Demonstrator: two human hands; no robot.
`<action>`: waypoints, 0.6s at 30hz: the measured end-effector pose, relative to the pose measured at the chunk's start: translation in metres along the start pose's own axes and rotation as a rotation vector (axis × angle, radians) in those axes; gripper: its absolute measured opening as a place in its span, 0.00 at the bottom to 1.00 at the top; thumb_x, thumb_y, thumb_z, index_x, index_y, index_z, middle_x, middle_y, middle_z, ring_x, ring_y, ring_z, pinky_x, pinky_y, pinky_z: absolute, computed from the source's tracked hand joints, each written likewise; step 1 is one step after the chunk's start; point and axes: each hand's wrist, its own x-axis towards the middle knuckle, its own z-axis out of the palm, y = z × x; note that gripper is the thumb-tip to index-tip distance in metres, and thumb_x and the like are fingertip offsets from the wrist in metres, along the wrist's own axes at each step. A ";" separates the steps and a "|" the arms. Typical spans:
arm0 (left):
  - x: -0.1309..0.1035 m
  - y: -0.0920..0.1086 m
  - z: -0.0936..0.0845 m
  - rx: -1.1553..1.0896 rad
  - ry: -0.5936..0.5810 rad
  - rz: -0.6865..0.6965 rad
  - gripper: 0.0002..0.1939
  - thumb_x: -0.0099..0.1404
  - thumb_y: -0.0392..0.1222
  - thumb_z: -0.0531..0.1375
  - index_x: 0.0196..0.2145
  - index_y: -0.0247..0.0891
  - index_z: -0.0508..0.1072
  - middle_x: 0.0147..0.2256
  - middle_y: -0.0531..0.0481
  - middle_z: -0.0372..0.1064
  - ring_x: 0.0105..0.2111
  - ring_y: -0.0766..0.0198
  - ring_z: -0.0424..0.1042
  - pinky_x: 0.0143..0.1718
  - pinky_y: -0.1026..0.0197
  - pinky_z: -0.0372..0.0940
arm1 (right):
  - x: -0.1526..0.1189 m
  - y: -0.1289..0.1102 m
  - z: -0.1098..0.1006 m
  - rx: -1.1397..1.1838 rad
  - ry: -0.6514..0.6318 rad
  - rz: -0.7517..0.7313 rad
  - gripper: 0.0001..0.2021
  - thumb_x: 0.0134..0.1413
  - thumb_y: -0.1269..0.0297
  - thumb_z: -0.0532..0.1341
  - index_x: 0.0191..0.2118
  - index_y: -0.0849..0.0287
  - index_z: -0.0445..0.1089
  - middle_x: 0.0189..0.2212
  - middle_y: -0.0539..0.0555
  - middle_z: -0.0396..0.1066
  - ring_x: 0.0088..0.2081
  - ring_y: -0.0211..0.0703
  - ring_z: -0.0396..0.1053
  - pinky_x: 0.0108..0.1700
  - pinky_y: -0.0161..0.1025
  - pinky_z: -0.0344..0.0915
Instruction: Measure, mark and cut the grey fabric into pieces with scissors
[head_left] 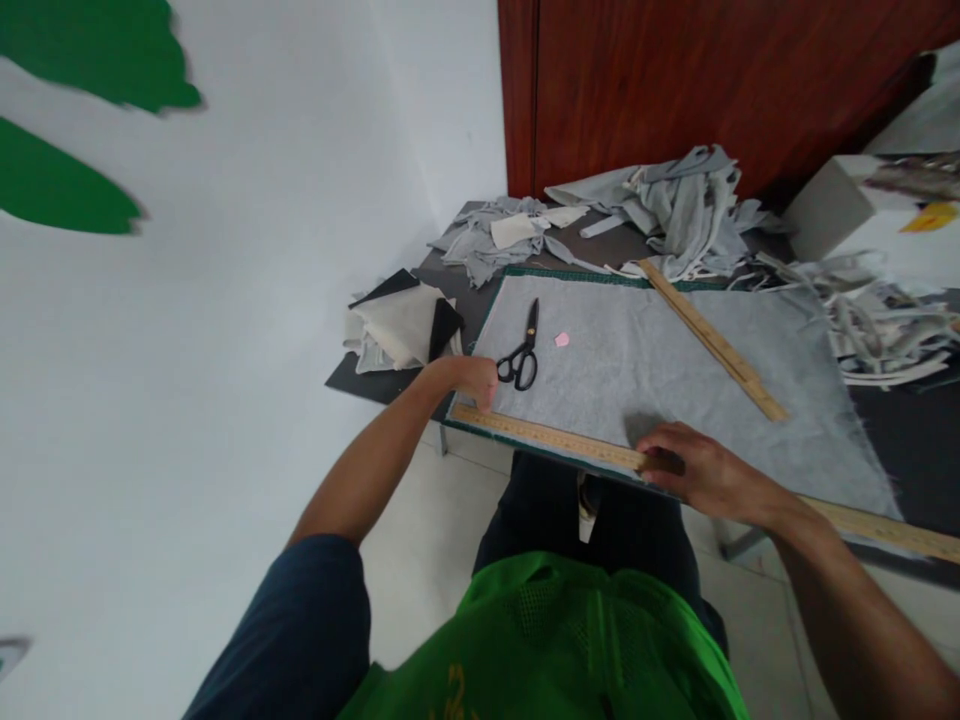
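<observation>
Yellow lettering on the green vest (544, 640) is mostly cut off, with one mark resembling a 2, and the fine scale on the long wooden ruler (555, 438) is too small to read. A white box (832, 205) stands at the far right of the table (904, 430), a yellow piece (930, 217) against it; whether it holds anything cannot be told. The ruler lies along the near edge of a grey cloth (600, 330) spread on the table. The right hand (688, 462) has its grip closed on the ruler, digits at both sides of the strip. The left hand (475, 382) is curled, its lower fingers touching the ruler near its left end; whether that grip encloses anything cannot be told. Just beside it, black scissors (529, 345) lie on the cloth, near a pink scrap (562, 339). A second wooden ruler (712, 340) slants across the cloth's far edge, and grey offcuts (686, 205) are heaped behind.
</observation>
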 end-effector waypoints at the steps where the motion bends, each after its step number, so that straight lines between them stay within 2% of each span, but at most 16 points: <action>1: 0.000 -0.001 0.000 -0.008 -0.001 0.000 0.12 0.49 0.40 0.69 0.33 0.36 0.83 0.32 0.50 0.80 0.35 0.59 0.75 0.38 0.62 0.66 | 0.000 -0.001 0.000 0.004 -0.009 0.005 0.07 0.58 0.58 0.63 0.40 0.52 0.74 0.37 0.57 0.75 0.39 0.50 0.73 0.44 0.49 0.72; 6: 0.001 -0.003 0.001 -0.045 0.006 0.011 0.11 0.48 0.39 0.69 0.32 0.38 0.83 0.31 0.49 0.80 0.36 0.59 0.75 0.39 0.61 0.66 | 0.000 -0.004 -0.001 0.018 -0.029 0.013 0.06 0.59 0.58 0.62 0.38 0.53 0.74 0.36 0.56 0.74 0.37 0.48 0.73 0.41 0.46 0.72; 13: -0.001 -0.001 0.000 -0.037 0.014 0.014 0.09 0.48 0.40 0.69 0.30 0.36 0.82 0.27 0.51 0.77 0.31 0.62 0.73 0.34 0.64 0.63 | 0.001 -0.004 -0.003 0.009 -0.028 0.022 0.06 0.58 0.58 0.63 0.38 0.52 0.74 0.36 0.56 0.75 0.36 0.48 0.74 0.40 0.46 0.72; 18: 0.000 -0.002 0.000 -0.043 0.001 0.009 0.10 0.49 0.40 0.69 0.31 0.35 0.82 0.30 0.48 0.78 0.34 0.59 0.74 0.38 0.61 0.65 | 0.001 -0.005 -0.005 0.015 -0.023 0.030 0.07 0.57 0.58 0.64 0.40 0.52 0.74 0.37 0.56 0.75 0.38 0.49 0.74 0.42 0.47 0.73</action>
